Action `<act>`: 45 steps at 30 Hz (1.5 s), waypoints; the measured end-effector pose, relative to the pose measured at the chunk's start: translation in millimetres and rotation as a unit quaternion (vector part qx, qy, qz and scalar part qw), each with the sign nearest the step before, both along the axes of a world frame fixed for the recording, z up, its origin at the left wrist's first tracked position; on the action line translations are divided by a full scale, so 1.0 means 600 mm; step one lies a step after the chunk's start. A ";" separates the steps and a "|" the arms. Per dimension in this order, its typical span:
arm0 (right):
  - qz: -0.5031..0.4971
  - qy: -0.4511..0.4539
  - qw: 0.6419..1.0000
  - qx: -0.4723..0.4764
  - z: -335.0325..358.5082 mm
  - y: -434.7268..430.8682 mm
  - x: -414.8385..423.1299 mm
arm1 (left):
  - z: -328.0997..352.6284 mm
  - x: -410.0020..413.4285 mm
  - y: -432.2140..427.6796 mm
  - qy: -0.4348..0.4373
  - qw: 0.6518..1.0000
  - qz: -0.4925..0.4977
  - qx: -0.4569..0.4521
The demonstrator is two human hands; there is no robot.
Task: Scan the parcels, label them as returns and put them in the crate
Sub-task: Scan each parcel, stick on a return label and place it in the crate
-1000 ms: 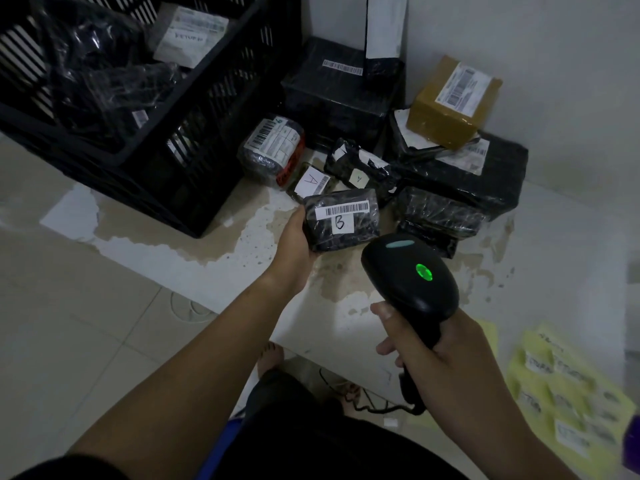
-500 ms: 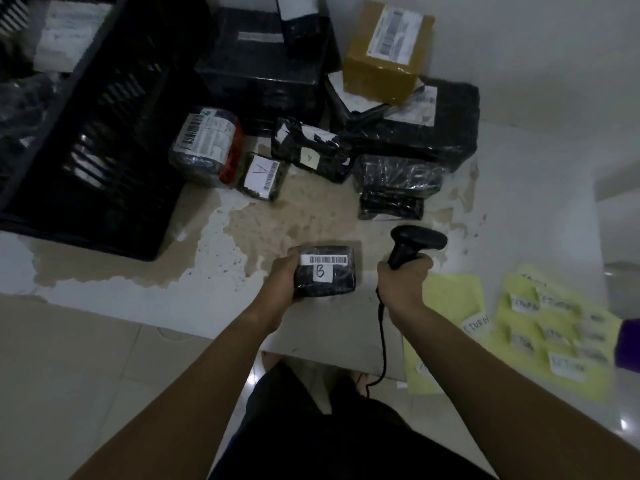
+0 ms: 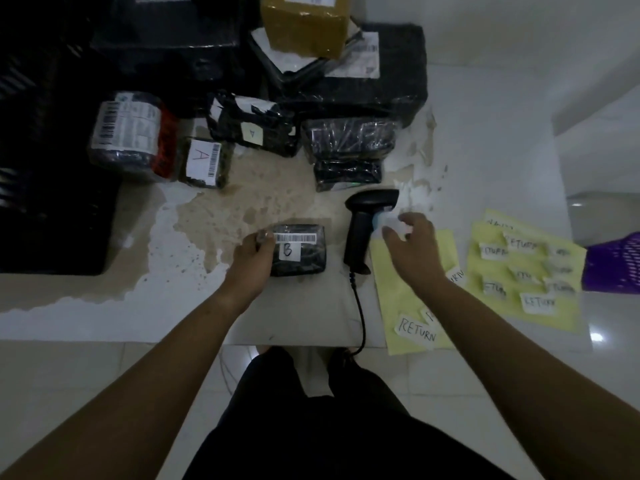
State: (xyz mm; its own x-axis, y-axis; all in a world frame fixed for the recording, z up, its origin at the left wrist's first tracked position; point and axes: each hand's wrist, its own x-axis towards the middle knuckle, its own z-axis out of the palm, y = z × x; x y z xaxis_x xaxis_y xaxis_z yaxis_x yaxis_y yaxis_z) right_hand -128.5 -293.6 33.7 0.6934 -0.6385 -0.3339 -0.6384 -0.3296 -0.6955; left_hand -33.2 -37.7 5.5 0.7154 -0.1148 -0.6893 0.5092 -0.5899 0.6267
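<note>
Left grip (image 3: 251,261) is clasping the parcel (image 3: 299,252), steadying it on the bench (image 3: 86,317) for labelling; right grip (image 3: 412,244), loose and empty, is hovering beside the scanner (image 3: 362,233).

Dim, bluish cast, wide-angle edge bending, slight blur

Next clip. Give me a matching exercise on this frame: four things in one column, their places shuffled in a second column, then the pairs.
Things:
1 parcel B
2 scanner
3 brown box
4 RETURN label

Places:
a on a yellow sheet
b atop the black parcels at the back
c held by the left hand
d lying on the table beside parcel B

Pairs: 1-c, 2-d, 3-b, 4-a
</note>
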 end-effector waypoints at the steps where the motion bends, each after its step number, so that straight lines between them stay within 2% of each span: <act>1: 0.036 0.005 0.997 -0.062 0.010 -0.030 -0.028 | 0.006 -0.002 0.001 -0.004 1.000 -0.001 -0.004; 4: 0.143 0.083 0.958 -0.233 0.023 -0.108 -0.113 | 0.031 -0.014 0.004 -0.040 0.998 -0.039 -0.014; 7: 0.231 0.194 0.902 -0.309 0.011 -0.140 -0.159 | 0.028 -0.027 0.018 -0.063 0.993 -0.095 -0.008; 9: 0.275 0.213 0.874 -0.340 0.002 -0.145 -0.167 | 0.030 -0.030 0.023 -0.082 0.990 -0.111 -0.008; 20: 0.332 0.187 0.846 -0.373 -0.010 -0.166 -0.147 | 0.026 -0.040 0.037 -0.075 0.990 -0.115 -0.028; 25: 0.374 0.272 0.856 -0.233 0.037 -0.177 -0.129 | 0.033 -0.043 0.034 -0.076 0.991 -0.105 -0.038; 26: 0.359 0.259 0.874 -0.202 0.049 -0.177 -0.127 | 0.033 -0.043 0.035 -0.074 0.992 -0.100 -0.035; 28: 0.305 0.169 0.925 -0.153 0.074 -0.163 -0.124 | 0.032 -0.043 0.040 -0.075 0.993 -0.086 -0.038; 30: 0.281 0.075 0.949 -0.123 0.095 -0.120 -0.111 | 0.039 -0.045 0.040 -0.081 0.993 -0.066 -0.047; 33: 0.308 0.025 0.948 -0.072 0.096 -0.023 -0.079 | 0.049 -0.049 0.042 -0.096 0.992 -0.051 -0.061; 38: 0.259 0.089 0.956 -0.110 0.063 0.023 -0.059 | 0.055 -0.052 0.045 -0.113 0.986 -0.084 -0.090; 42: 0.209 0.087 0.974 0.019 0.067 0.021 -0.049 | 0.051 -0.048 0.043 -0.122 0.984 -0.097 -0.087; 44: 0.193 0.079 0.977 0.042 0.067 0.031 -0.035 | 0.053 -0.048 0.046 -0.148 0.982 -0.099 -0.064; 45: 0.196 0.079 0.977 0.035 0.067 0.033 -0.030 | 0.053 -0.047 0.047 -0.190 0.976 -0.098 -0.046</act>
State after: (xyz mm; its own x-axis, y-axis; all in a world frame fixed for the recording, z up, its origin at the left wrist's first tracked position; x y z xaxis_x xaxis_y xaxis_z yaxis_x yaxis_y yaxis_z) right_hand -146.8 -273.8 73.9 0.8163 -0.3064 -0.4897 -0.5741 -0.5249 -0.6284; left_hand -61.6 -9.3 37.1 0.8748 -0.3251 -0.3592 0.1126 -0.5848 0.8033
